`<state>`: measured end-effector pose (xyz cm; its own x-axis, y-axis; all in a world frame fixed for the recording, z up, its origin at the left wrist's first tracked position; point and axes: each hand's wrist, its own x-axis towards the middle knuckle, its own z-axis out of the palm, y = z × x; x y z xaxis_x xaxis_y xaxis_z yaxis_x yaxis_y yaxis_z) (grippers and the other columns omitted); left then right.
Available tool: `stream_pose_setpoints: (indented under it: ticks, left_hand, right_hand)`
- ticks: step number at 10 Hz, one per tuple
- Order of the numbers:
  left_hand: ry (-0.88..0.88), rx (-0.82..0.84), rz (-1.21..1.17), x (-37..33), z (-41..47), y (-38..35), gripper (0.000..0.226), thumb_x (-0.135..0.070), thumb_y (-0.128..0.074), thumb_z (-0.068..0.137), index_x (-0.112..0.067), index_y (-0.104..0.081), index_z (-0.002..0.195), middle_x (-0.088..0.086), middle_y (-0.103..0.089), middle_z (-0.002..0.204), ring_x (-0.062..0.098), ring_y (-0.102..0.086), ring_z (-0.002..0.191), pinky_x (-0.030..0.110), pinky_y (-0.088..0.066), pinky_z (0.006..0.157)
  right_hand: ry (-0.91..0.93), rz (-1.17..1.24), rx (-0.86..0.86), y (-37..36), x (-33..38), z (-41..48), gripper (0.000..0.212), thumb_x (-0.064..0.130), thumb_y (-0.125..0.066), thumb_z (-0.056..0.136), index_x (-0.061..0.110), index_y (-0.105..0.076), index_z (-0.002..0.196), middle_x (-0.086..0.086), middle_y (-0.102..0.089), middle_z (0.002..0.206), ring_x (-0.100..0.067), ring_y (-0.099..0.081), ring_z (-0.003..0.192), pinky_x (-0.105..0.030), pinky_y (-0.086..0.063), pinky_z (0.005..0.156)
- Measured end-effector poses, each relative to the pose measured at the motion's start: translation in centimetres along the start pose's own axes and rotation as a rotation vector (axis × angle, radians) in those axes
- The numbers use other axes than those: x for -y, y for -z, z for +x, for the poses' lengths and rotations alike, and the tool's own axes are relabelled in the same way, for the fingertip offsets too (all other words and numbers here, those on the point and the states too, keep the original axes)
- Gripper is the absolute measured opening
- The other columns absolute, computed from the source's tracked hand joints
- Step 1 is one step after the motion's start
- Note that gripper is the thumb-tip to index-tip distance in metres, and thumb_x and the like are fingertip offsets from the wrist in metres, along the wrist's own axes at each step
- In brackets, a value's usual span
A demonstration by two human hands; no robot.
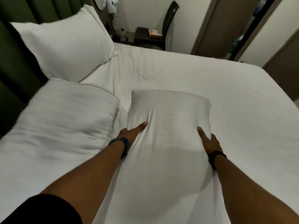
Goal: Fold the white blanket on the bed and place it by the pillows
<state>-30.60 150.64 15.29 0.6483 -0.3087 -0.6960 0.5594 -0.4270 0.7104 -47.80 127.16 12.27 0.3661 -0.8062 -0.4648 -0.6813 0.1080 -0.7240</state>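
Observation:
The white blanket is a thick folded bundle, held just over the middle of the bed. My left hand presses its left side with the fingers stretched along the fabric. On its right side, my right hand grips the edge. Both hands hold it between them. Two white pillows lie at the left: the far pillow leans by the headboard end, and the near pillow sits right beside the bundle's left edge. The bundle's near end runs down between my forearms.
A green curtain hangs along the left side behind the pillows. Beyond the bed's far edge stands a dark chair with an orange box on its seat. A doorway opens at the far right.

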Motion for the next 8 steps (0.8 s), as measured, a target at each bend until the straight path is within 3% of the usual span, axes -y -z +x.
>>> stream_pose_setpoints:
  ticks: [1, 2, 3, 4, 5, 6, 7, 8]
  left_hand:
    - [-0.093, -0.097, 0.033, -4.2, -1.7, 7.8, 0.138, -0.081, -0.073, 0.036, -0.011, -0.031, 0.146, 0.010, -0.046, 0.145, 0.031, -0.050, 0.125, 0.044, -0.039, 0.108]
    - [-0.201, -0.259, 0.074, -7.6, -2.9, 17.8, 0.122, -0.075, -0.075, 0.045, -0.010, -0.041, 0.142, 0.009, -0.051, 0.140, 0.029, -0.053, 0.122, 0.036, -0.041, 0.104]
    - [-0.245, -0.470, 0.158, -8.2, -3.2, 28.6, 0.117, -0.082, -0.068, 0.048, -0.016, -0.042, 0.141, 0.007, -0.048, 0.142, 0.030, -0.051, 0.124, 0.037, -0.040, 0.102]
    - [-0.259, -0.749, 0.689, -4.4, -2.7, 35.7, 0.111, -0.094, -0.041, 0.054, -0.035, -0.028, 0.146, 0.004, -0.032, 0.152, 0.032, -0.033, 0.136, 0.048, -0.027, 0.108]
    - [-0.198, -0.510, 0.994, 3.0, -1.1, 39.3, 0.109, -0.096, -0.021, 0.059, -0.040, -0.003, 0.151, -0.002, -0.006, 0.162, 0.024, -0.011, 0.148, 0.048, -0.014, 0.117]
    - [-0.185, -0.469, 0.993, 7.7, -0.2, 40.3, 0.094, -0.087, -0.017, 0.073, -0.039, 0.008, 0.150, -0.003, 0.007, 0.162, 0.020, 0.001, 0.149, 0.046, -0.006, 0.119]
    - [-0.238, -0.461, 1.040, 6.2, -0.8, 39.8, 0.099, -0.088, -0.025, 0.072, -0.036, 0.003, 0.151, -0.001, 0.003, 0.162, 0.021, -0.001, 0.149, 0.043, -0.006, 0.120]
    - [-0.388, -0.490, 1.057, 2.6, -1.9, 39.0, 0.099, -0.085, -0.037, 0.072, -0.032, -0.011, 0.152, 0.002, -0.008, 0.162, 0.022, -0.009, 0.148, 0.041, -0.011, 0.119]
  right_hand:
    - [0.067, 0.072, 0.040, -4.4, 6.4, -3.1, 0.109, 0.092, -0.052, 0.052, 0.023, -0.050, 0.136, -0.009, -0.055, 0.137, -0.032, -0.054, 0.119, -0.047, -0.041, 0.106]
    - [0.108, 0.097, 0.134, -11.5, 12.1, -7.2, 0.106, 0.086, -0.053, 0.060, 0.015, -0.047, 0.139, -0.012, -0.050, 0.142, -0.033, -0.051, 0.124, -0.044, -0.038, 0.108]
    - [0.120, -0.066, 0.208, -20.8, 15.6, -12.6, 0.101, 0.086, -0.038, 0.072, 0.012, -0.043, 0.141, -0.016, -0.046, 0.145, -0.033, -0.047, 0.129, -0.042, -0.035, 0.110]
    - [0.233, -0.321, 0.211, -30.0, 16.2, -18.1, 0.100, 0.089, -0.033, 0.068, 0.036, -0.016, 0.150, -0.016, -0.024, 0.156, -0.036, -0.030, 0.140, -0.049, -0.028, 0.114]
    - [0.483, -0.524, 0.381, -38.1, 15.0, -23.5, 0.098, 0.090, -0.037, 0.066, 0.054, 0.012, 0.144, -0.005, 0.013, 0.161, -0.031, 0.006, 0.148, -0.061, -0.010, 0.115]
    - [0.481, -0.607, 0.339, -41.1, 14.7, -25.2, 0.102, 0.092, -0.034, 0.063, 0.055, 0.020, 0.140, -0.002, 0.023, 0.159, -0.031, 0.017, 0.147, -0.066, -0.007, 0.111]
    - [0.402, -0.627, 0.369, -39.5, 15.5, -23.6, 0.106, 0.090, -0.041, 0.062, 0.051, 0.011, 0.145, -0.005, 0.011, 0.162, -0.034, 0.003, 0.148, -0.063, -0.015, 0.113]
    - [0.485, -0.408, 0.260, -35.8, 18.3, -22.6, 0.099, 0.079, -0.053, 0.069, 0.033, -0.019, 0.150, -0.014, -0.028, 0.155, -0.032, -0.032, 0.140, -0.044, -0.032, 0.113]
